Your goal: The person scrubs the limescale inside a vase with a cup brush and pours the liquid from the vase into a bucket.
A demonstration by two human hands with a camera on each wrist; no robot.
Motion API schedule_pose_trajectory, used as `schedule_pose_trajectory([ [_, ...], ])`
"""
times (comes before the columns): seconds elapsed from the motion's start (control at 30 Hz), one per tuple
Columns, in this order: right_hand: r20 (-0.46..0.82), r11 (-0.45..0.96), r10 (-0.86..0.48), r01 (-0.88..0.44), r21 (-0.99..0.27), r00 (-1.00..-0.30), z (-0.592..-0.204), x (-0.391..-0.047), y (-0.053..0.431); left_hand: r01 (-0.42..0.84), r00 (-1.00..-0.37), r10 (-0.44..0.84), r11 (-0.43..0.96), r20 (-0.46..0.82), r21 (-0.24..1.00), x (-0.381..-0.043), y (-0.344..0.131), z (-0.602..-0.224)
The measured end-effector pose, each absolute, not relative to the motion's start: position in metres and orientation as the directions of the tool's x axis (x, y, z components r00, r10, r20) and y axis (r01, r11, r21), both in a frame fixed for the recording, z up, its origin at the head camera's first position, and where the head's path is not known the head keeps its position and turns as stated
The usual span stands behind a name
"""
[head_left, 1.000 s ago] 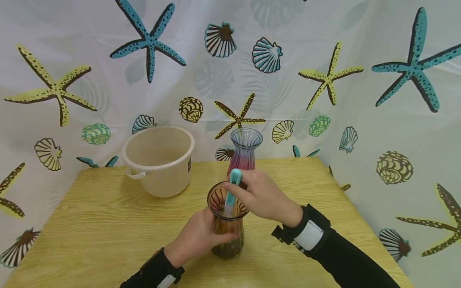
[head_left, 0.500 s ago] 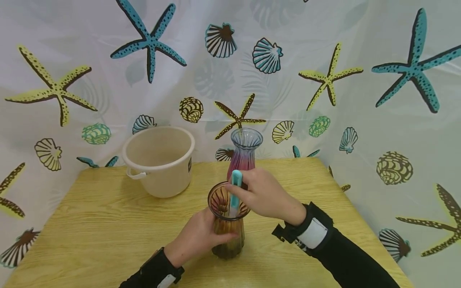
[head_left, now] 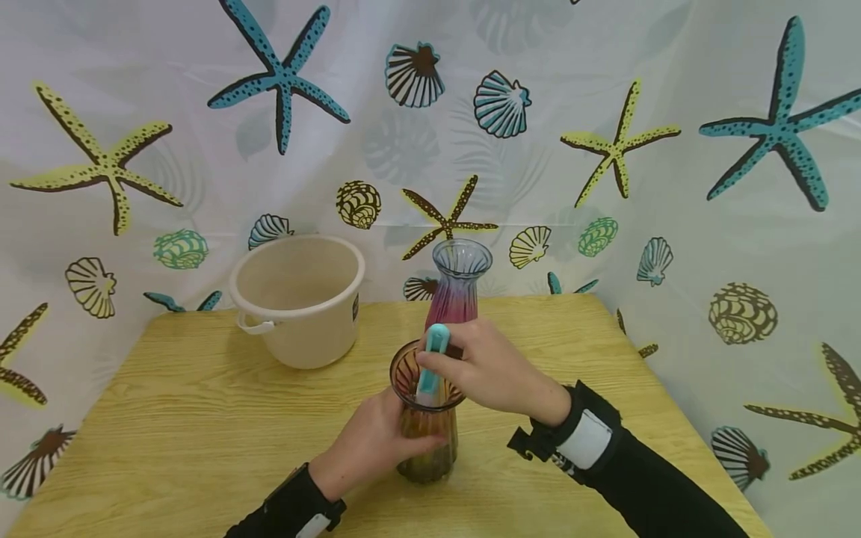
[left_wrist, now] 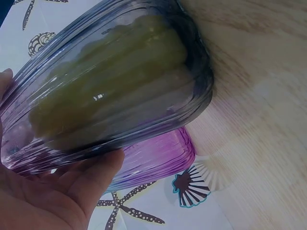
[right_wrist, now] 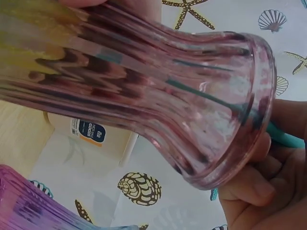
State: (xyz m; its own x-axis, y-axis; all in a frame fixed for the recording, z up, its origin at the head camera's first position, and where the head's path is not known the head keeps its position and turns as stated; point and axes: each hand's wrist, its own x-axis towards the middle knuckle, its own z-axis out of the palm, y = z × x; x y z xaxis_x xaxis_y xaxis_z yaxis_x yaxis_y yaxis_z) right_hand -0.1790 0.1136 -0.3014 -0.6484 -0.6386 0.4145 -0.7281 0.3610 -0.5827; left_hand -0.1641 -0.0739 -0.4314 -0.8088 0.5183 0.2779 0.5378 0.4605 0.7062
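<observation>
An amber ribbed glass vase [head_left: 428, 468] stands on the table, and my left hand [head_left: 368, 442] grips it round the middle. From the right, my right hand [head_left: 494, 368] pinches the teal handle of a bottle brush [head_left: 430, 366] that reaches down through the vase's mouth. In the left wrist view, the brush's yellow-green sponge head [left_wrist: 115, 81] shows blurred through the lower glass. The right wrist view has the flared rim [right_wrist: 254, 105] close to my right fingers, with the brush's shaft seen through the neck.
Just behind stands a second vase [head_left: 452, 302], blue at the top and pink below. A cream bucket [head_left: 309, 336] with a handle stands at the back left of the wooden table [head_left: 202, 433]. A sea-patterned cloth [head_left: 417, 149] hangs around the back and sides.
The brush handle first shifted slightly right and upright, then sank a little and leaned left, with my right hand moving along. The left hand and vase stay nearly in place.
</observation>
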Motion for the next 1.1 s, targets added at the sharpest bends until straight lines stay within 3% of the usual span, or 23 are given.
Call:
schedule_pose_trajectory([
  [0.27, 0.408, 0.457, -0.587, -0.702, -0.546, -0.699, -0.303, -0.18, 0.119, 0.533, -0.816, 0.511, 0.485, 0.269, 0.694, -0.165, -0.071, -0.431],
  [0.63, 0.404, 0.513, -0.594, -0.714, -0.477, -0.696, -0.298, -0.181, 0.123, 0.562, -0.796, 0.527, 0.46, 0.299, 0.687, -0.165, -0.074, -0.432],
  [0.9, 0.359, 0.464, -0.631, -0.705, -0.536, -0.688, -0.295, -0.179, 0.124, 0.566, -0.792, 0.53, 0.449, 0.304, 0.691, -0.167, -0.074, -0.431],
  [1.1, 0.344, 0.408, -0.636, -0.68, -0.609, -0.691, -0.271, -0.158, 0.112, 0.553, -0.804, 0.517, 0.467, 0.294, 0.69, -0.166, -0.074, -0.432],
])
